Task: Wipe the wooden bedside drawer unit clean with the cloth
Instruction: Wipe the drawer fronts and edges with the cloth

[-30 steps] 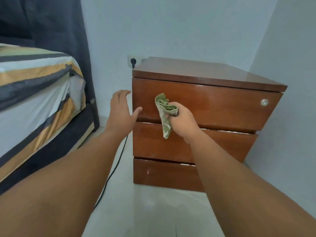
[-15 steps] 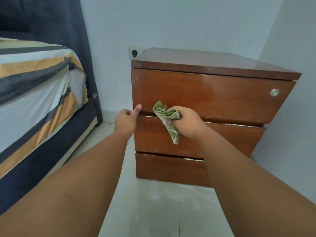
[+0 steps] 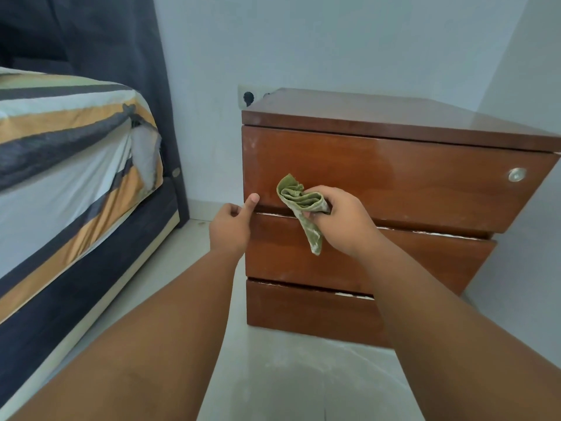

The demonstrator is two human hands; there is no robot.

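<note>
In my right hand [image 3: 343, 223], curled fingers clamp the bunched cloth [image 3: 299, 202], soft and limp, its tail dangling below them. My left hand [image 3: 230, 226] curls empty, thumb against the unit [image 3: 394, 183].

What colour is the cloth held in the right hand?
The cloth is olive green with pale, faded patches, seen in the head view, gripped by the right hand.

One drawer unit [image 3: 394, 117], three drawers [image 3: 409, 180], one cloth [image 3: 299, 199], two hands [image 3: 231, 227], one bed [image 3: 60, 153], one socket [image 3: 249, 97], one metal knob [image 3: 517, 174].
</note>
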